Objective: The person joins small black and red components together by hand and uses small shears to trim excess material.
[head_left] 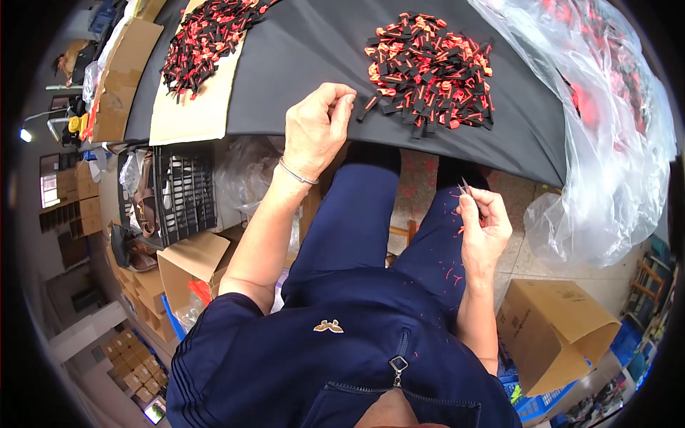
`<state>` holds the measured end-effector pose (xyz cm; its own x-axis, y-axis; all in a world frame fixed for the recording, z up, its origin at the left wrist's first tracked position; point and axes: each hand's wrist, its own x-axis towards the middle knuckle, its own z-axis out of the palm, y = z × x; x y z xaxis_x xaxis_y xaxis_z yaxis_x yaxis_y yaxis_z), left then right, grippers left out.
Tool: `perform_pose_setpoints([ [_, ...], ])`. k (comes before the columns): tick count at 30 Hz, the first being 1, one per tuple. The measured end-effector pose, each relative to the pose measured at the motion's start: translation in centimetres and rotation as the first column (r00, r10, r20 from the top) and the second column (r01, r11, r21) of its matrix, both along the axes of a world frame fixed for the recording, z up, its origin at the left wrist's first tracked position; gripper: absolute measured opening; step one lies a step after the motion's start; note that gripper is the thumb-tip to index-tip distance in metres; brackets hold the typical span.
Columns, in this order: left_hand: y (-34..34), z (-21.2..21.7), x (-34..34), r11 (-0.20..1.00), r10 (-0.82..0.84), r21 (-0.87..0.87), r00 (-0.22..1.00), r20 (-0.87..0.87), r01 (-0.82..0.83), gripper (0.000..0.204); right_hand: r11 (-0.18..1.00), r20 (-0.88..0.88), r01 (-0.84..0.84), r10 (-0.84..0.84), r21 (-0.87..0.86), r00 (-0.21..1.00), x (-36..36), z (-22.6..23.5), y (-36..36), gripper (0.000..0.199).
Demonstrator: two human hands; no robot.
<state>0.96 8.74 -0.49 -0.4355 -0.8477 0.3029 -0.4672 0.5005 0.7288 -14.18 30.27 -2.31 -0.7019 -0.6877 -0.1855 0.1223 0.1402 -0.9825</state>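
At the table's near edge is my left hand (317, 127), its thumb pressed to the curled fingers. Whatever they pinch, if anything, is too small or hidden to make out. Just right of those fingertips lies a small black strip piece (367, 108), at the fringe of a big pile of black and red-orange fabric pieces (432, 71). My right hand (485, 225), lower and over my right thigh, is closed around small thread snips (464, 187). Only the pointed metal blades show, slightly apart; the palm hides the rest. Red thread scraps (451, 274) are scattered on my trouser leg.
A second pile (203, 43) rests on a cardboard sheet (189, 118) at the table's left. Clear plastic bags (578, 171) hang over the right end. Below stand a black crate (185, 189) and an open carton (546, 328); another carton (189, 260) is at left.
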Motion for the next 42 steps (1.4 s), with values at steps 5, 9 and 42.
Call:
perform_pose_setpoints([
  [5,1.1,1.2,0.2,0.982,-0.030,-0.182,0.993,0.113,0.050,0.015,1.000,-0.038,-0.013,0.013,0.001,0.999,0.0,0.3,0.0,0.013],
  [9,0.7,-0.5,0.3,0.894,-0.116,-0.416,0.983,0.145,0.167,0.014,0.999,0.009,-0.029,0.029,0.024,1.000,0.2,0.1,0.5,0.013],
  [42,11.8,2.8,-3.4,0.404,-0.042,0.812,0.895,-0.443,0.421,0.015,0.994,-0.752,-0.005,-0.077,-0.106,0.654,0.2,1.6,1.6,0.023],
])
